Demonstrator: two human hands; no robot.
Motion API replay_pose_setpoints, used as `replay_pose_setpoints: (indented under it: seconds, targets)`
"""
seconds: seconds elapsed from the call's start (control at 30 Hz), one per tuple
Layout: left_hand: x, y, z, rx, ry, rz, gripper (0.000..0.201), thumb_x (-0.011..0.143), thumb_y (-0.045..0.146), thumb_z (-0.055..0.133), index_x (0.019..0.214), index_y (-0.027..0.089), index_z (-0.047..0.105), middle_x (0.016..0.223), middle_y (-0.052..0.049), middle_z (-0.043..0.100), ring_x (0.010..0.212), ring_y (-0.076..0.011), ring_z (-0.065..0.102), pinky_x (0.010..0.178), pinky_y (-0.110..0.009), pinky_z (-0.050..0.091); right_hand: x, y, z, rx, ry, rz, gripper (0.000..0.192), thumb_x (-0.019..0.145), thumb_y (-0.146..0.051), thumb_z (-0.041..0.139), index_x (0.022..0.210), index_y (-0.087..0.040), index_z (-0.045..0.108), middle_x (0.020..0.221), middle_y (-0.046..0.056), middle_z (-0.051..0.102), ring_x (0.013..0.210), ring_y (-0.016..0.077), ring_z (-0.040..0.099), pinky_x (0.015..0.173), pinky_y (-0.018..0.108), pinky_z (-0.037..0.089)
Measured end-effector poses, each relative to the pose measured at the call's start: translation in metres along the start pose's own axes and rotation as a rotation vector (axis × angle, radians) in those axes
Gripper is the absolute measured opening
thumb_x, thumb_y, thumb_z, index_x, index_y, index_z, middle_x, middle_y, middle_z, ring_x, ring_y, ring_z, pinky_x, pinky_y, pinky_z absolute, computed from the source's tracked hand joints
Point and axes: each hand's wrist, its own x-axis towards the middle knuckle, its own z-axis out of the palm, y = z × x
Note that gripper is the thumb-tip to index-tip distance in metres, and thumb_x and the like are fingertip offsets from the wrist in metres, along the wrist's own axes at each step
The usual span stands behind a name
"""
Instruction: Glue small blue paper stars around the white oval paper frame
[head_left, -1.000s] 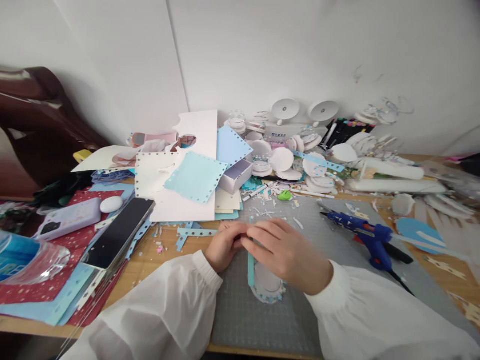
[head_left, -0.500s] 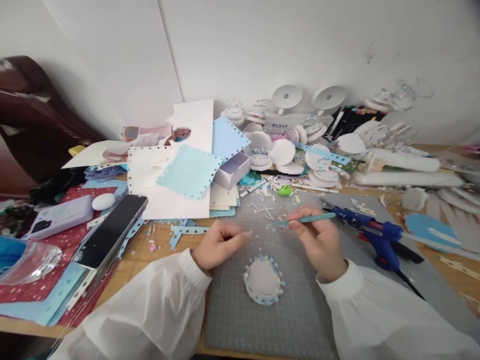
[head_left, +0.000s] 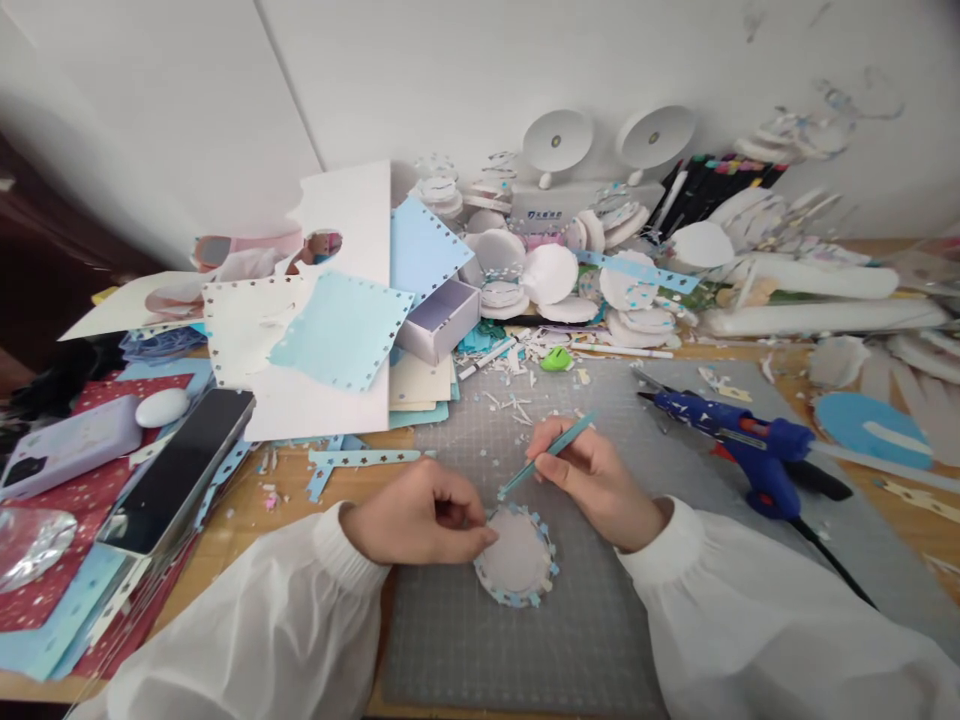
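white wall (head_left: 450, 70), wooden table (head_left: 247, 520), dark chair (head_left: 45, 260)

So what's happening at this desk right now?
A person in white sleeves is working on a small round paper disc edged with blue trim, lying on a grey cutting mat. The left hand touches the disc's left rim, and the right hand holds a thin teal tool with its tip pointing down towards the disc. A blue glue gun lies on the mat to the right, amid paper scraps.
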Motion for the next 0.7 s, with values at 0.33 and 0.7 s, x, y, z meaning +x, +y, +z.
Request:
replay_pose_setpoints:
  seconds: [0.33,0.7]
  targets:
    - [0.0029,0.002,-0.0056,-0.21,0.012,-0.085,0.017,0.067,0.019,0.056,0.053,0.011,0.052,0.046,0.004,0.042,0.043,-0.0045,0.032,0.04,-0.016,0.024,0.0006,-0.0033,-0.0025,-0.03,-0.105,-0.04,0.025,0.081,-0.043,0.059,0.077,-0.018,0.056,0.07,0.0,0.051,0.06,0.0112,0.044,0.05,0.024,0.035]
    - [0.003,0.0027,-0.008,-0.251,0.015,-0.074,0.016,0.066,0.019,0.055,0.052,0.011,0.052,0.046,0.003,0.042,0.043,-0.0051,0.034,0.041,-0.017,0.026,0.0017,-0.0036,-0.0011,-0.109,-0.097,-0.061,0.023,0.082,-0.041,0.059,0.078,-0.019,0.056,0.072,0.0,0.053,0.062,0.0117,0.046,0.051,0.024,0.036]
